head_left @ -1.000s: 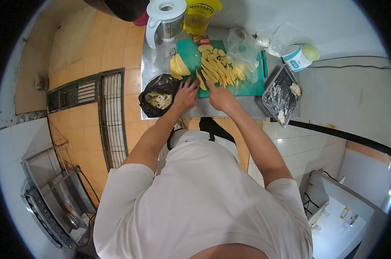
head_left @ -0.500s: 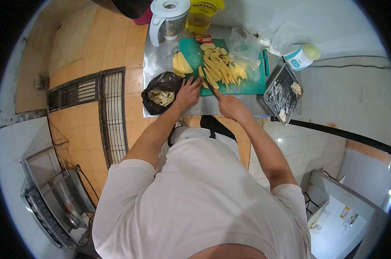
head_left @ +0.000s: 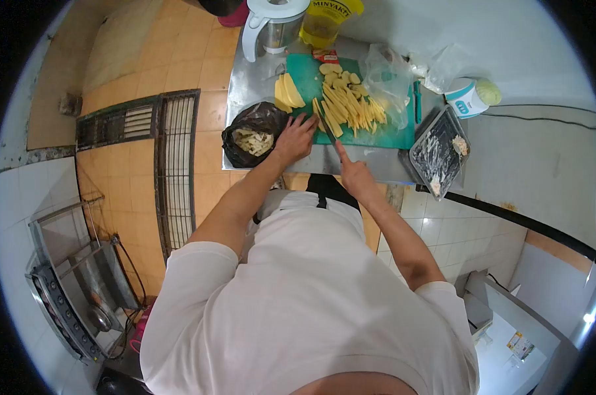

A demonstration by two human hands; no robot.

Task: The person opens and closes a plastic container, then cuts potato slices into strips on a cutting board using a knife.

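My right hand [head_left: 356,176] is closed on the handle of a knife [head_left: 327,126], whose dark blade lies over the front left of a green cutting board [head_left: 398,137]. My left hand [head_left: 298,137] rests at the board's front left edge, its fingertips beside the blade and a yellow piece. Cut yellow strips [head_left: 351,106] lie heaped on the board, with rounder slices [head_left: 337,78] behind them. Larger yellow slabs [head_left: 287,92] overlap at the board's left side. A black plastic bag [head_left: 237,125] holding pale scraps [head_left: 253,141] stands left of my left hand.
Behind the board are a lidded blender jug [head_left: 279,29], a yellow pouch [head_left: 324,20] and a red packet [head_left: 325,56]. A clear bag [head_left: 387,79], a green-handled tool [head_left: 417,102], a smeared tray [head_left: 439,155] and a white-blue scale [head_left: 466,100] are to the right.
The view has shifted, so the table appears farther right. My right hand has drawn back toward me with the knife, and more of the blade shows. My left hand stays by the board's edge.
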